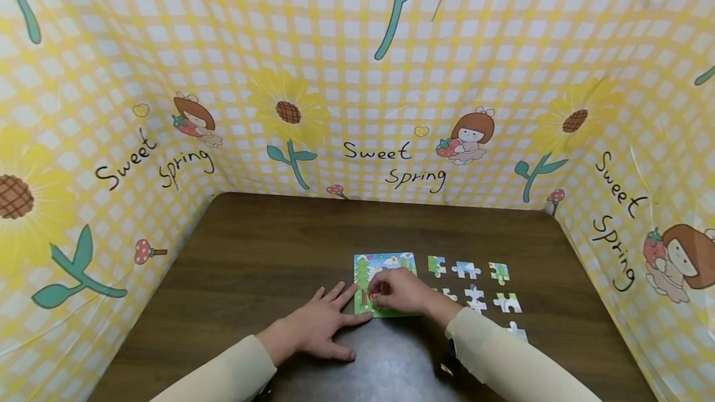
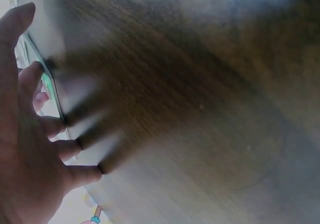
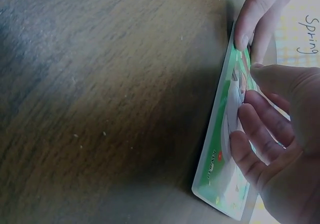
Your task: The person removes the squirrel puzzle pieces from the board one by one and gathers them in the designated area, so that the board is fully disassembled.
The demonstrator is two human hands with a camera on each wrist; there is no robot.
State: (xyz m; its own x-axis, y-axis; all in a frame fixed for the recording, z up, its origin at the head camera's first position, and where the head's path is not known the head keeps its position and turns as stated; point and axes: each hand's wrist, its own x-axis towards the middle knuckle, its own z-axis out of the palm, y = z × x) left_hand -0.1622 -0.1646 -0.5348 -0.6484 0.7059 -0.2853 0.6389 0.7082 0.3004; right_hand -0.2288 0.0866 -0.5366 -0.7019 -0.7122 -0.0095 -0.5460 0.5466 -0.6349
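The brown desk carries my puzzle board near the middle, loose pieces in rows just to its right. My left hand lies flat, fingers spread, against the board's left edge, probably to steady it. My right hand rests on the board, fingers curled, seemingly pinching a small piece.

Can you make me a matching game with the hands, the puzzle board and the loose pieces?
Things:
1. left hand
2. right hand
3. puzzle board
4. loose pieces

Places:
A. scattered on the table, right of the board
B. flat on the table, fingers spread, touching the board's left edge
C. lying between the two hands and the pieces
D. on top of the board, fingers curled

Pairs: 1-B, 2-D, 3-C, 4-A
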